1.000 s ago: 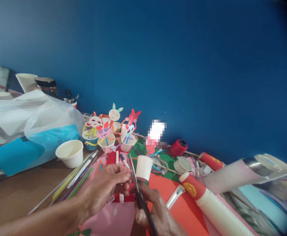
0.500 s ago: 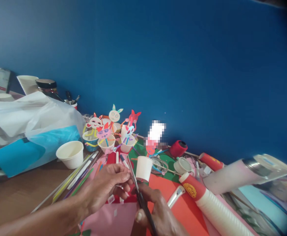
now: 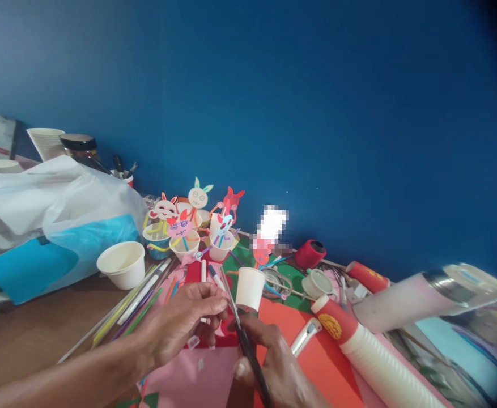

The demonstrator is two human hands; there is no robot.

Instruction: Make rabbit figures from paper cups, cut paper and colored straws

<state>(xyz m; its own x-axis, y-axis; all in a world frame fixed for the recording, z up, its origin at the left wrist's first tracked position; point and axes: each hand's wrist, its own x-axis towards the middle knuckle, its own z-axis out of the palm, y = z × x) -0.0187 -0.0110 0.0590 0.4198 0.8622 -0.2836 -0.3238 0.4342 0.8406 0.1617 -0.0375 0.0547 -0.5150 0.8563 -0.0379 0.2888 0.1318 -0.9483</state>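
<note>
My right hand (image 3: 274, 357) is closed around the black handles of a pair of scissors (image 3: 247, 348). Their narrow metal blades point up and away, close beside my left fingertips. My left hand (image 3: 188, 311) is closed in a pinch, thumb against index finger; whatever sits between them is too small or hidden to make out. Red paper (image 3: 218, 340) shows beneath the left fingers, on pink paper (image 3: 188, 379). Just beyond the blades an upturned white paper cup (image 3: 249, 289) carries a red paper figure (image 3: 262, 254), partly blurred out.
Paper-cup animal figures (image 3: 184, 241) stand behind my hands. At left are a white bowl (image 3: 121, 265), colored sticks (image 3: 133, 306) and plastic bags (image 3: 61, 192). To the right lie a box cutter (image 3: 305, 337) on orange paper (image 3: 325, 368) and a stack of cups (image 3: 384, 362).
The hands and scissors keep nearly the same pose. The whole view has shifted very slightly.
</note>
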